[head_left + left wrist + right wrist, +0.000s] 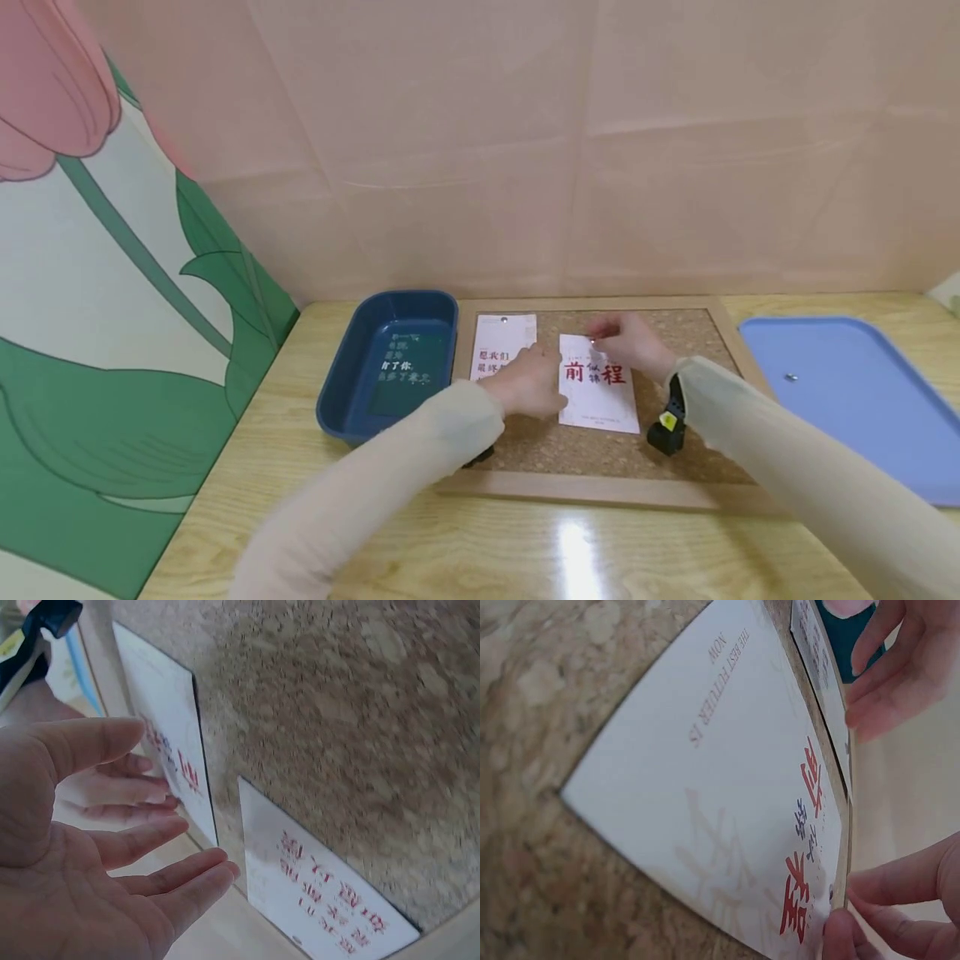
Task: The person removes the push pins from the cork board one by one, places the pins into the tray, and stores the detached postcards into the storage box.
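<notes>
On a wood-framed corkboard (600,458) lies a white card (600,408) with red and dark characters. My right hand (633,340) is at that card's top edge, thumb and fingertips close around a small pin (592,340); the right wrist view shows the pin (832,892) beside the fingertips, apart from a firm pinch. A second white card (498,333) with red characters lies to the left, a pin (504,319) at its top. My left hand (112,847) hovers between the two cards with loose, spread fingers and holds nothing; in the head view it covers part of the left card.
A dark blue tray (337,392) with a green printed card (405,392) inside stands left of the board. To the right is a light blue tray (840,358) holding a small metallic piece (791,377). A draped wall rises behind the wooden table (465,550).
</notes>
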{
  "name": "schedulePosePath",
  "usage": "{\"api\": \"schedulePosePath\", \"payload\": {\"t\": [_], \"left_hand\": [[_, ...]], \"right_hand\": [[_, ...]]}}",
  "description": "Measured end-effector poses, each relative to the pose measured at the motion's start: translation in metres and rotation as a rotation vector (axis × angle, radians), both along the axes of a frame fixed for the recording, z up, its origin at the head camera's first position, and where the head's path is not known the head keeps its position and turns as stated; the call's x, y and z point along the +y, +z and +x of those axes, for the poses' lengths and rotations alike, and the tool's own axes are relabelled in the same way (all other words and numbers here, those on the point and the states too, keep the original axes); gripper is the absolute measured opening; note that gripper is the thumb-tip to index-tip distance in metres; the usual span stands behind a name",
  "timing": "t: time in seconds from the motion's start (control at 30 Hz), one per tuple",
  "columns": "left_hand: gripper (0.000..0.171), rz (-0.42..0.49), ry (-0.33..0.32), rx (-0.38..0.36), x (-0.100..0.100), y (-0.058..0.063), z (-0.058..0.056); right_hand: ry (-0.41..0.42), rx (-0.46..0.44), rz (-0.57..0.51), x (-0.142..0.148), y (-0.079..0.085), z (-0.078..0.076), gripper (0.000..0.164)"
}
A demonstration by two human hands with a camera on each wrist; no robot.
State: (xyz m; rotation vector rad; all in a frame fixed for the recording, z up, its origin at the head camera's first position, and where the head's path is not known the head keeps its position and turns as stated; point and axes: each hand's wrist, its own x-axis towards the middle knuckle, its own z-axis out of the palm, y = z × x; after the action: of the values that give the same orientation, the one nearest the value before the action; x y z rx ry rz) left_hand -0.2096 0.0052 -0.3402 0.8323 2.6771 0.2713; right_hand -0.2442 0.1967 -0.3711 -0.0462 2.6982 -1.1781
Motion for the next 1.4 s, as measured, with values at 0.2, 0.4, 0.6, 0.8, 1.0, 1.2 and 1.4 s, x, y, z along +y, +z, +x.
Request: {"api": "schedulePosePath", "payload": {"t": [0.2, 0.4, 0.6, 0.8, 1.0, 1.2, 1.4], "left_hand": [[0.053, -0.021, -0.029, 0.028, 0.003, -0.007, 0.004], [0.066, -0.025, -0.041, 0.043, 0.007, -0.014, 0.006], [0.077, -0.018, -0.024, 0.032, 0.011, -0.017, 0.009], [0.078, -0.006, -0.069, 0.029, 0.016, -0.02, 0.009], [0.075, -0.026, -0.082, 0.043, 0.018, -0.022, 0.009], [0.077, -0.063, -0.089, 0.059, 0.02, -0.023, 0.01], [0.07, -0.076, -0.095, 0.074, 0.02, -0.022, 0.01]], "right_hand": [[0.014, 0.045, 0.038, 0.0, -0.003, -0.002, 0.031], [0.028, 0.044, 0.058, 0.0, -0.002, -0.002, 0.03], [0.029, 0.046, 0.07, 0.001, -0.001, -0.001, 0.03], [0.024, 0.05, 0.083, 0.002, -0.001, -0.001, 0.031], [0.031, 0.077, 0.094, 0.003, -0.001, -0.002, 0.03], [0.027, 0.12, 0.12, 0.002, -0.003, -0.005, 0.027], [0.044, 0.083, 0.157, 0.0, -0.002, -0.008, 0.018]]}}
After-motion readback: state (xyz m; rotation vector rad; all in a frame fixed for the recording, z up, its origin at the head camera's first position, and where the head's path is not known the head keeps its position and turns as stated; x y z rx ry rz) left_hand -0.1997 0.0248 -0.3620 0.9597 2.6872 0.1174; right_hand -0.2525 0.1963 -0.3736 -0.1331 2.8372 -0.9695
